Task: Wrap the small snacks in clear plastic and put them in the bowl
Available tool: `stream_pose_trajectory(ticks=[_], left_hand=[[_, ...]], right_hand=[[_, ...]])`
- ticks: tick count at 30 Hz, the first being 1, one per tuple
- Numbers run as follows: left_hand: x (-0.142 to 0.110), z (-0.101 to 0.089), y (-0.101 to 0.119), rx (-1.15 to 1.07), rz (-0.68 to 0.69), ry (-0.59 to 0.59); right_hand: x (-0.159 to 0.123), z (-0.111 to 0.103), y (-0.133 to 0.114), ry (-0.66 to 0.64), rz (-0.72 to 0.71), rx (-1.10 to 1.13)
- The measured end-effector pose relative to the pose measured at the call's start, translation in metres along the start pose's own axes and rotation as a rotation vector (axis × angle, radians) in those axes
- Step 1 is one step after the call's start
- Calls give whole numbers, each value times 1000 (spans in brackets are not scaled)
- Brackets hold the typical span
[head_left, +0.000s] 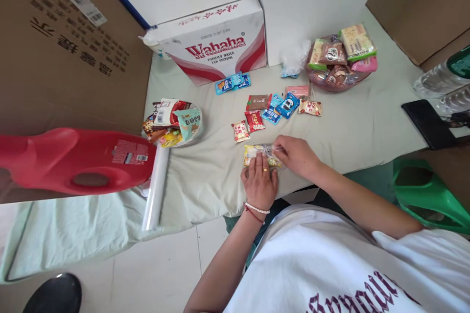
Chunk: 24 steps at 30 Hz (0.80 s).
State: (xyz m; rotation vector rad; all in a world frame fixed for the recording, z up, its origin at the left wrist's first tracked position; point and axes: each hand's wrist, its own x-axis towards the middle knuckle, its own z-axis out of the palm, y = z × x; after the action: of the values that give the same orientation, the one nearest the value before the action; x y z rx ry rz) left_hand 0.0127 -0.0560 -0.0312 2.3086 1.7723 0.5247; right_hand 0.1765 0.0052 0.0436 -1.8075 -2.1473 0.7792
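A yellow-and-clear snack packet [250,152] lies flat near the front edge of the cloth-covered table. My left hand [259,182] rests on top of it, fingers stretched out and pressing it down. At the packet's right end, my right hand [295,154] is closed in a pinch on its edge; the fingertips are partly hidden. Just beyond are small wrapped snacks: a cream-and-red packet [241,131], a red packet [254,121], a brown packet [257,102], a dark blue packet [287,105] and another cream-and-red packet [310,107].
A bowl of snacks [191,127] stands left, a fuller basket [340,83] back right. Behind are a Wahaba water carton [223,54] and blue sachets [233,83]. A red plastic chair [73,156] and a clear roll [156,188] are left, a black phone [428,123] right.
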Motion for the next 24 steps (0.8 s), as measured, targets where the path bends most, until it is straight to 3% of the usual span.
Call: stream_pose_trajectory(ticks=[5, 11, 15, 18, 24], left_hand=[[-1, -2, -6, -99, 23, 15], [-6, -19, -41, -499, 105, 21], [-18, -28, -59, -846, -147, 245], [-28, -32, -66, -944, -354, 404], [-34, -49, -69, -971, -549, 428]], right_hand=[[46, 27, -48, -143, -84, -217], [46, 55, -55, -140, -137, -189], [28, 64, -50, -83, -272, -193], [23, 70, -50, -39, -347, -233], [36, 62, -54, -63, -292, -252]])
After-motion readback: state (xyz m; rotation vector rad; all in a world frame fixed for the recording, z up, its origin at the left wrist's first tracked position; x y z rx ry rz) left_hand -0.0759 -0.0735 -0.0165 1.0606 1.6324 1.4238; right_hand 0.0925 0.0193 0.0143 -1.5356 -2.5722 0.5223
